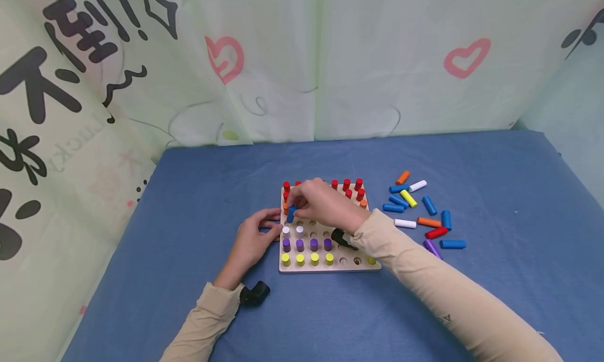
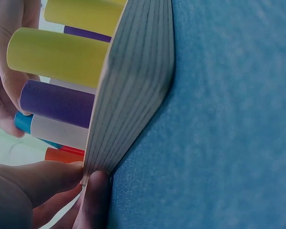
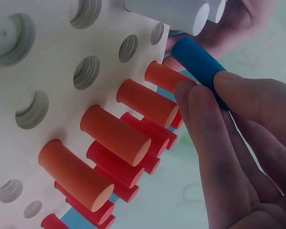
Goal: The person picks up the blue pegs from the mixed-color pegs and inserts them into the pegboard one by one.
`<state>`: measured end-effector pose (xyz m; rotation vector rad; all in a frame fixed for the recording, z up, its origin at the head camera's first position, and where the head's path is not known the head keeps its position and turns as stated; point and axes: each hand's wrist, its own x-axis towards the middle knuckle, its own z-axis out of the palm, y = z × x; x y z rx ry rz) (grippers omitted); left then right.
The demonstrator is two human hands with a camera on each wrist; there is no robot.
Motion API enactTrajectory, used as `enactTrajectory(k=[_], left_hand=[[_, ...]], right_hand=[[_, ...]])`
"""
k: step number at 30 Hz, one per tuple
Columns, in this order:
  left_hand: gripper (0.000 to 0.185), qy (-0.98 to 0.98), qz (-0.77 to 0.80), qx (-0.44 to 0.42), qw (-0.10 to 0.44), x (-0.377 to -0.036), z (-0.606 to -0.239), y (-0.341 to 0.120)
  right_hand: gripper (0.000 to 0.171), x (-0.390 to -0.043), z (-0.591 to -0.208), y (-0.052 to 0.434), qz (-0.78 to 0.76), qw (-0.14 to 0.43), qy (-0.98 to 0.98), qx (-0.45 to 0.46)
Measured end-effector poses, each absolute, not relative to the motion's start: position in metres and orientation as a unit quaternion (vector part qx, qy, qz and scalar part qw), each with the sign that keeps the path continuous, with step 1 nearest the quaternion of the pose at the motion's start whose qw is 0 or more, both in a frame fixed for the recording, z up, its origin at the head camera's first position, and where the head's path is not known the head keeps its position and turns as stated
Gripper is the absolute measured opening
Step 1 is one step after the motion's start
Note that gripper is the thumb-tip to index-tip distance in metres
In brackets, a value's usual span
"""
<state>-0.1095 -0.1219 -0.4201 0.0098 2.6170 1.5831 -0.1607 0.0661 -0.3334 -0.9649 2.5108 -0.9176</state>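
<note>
Blue peg (image 1: 291,213) pinched in right hand (image 1: 321,202) grip; left hand (image 1: 252,239) flat against pegboard (image 1: 330,267) edge.

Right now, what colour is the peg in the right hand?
Blue peg; clearest in the right wrist view.

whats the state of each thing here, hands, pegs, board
right hand: pinches a blue peg over the board's left side
left hand: rests against the left edge of the wooden pegboard
pegboard: flat on the blue cloth, partly filled, several holes empty
seated pegs: upright in colour rows
loose pegs: lying scattered right of the board
</note>
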Motion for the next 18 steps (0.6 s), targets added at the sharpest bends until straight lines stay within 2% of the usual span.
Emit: enactTrajectory(k=[18], left_hand=[[0.036,0.854,0.518,0.001,0.046,-0.1083,-0.418,-0.1209]], right_hand=[[0.013,-0.1621,-0.3391,0.0578,-0.297,0.139,0.877,-0.351]])
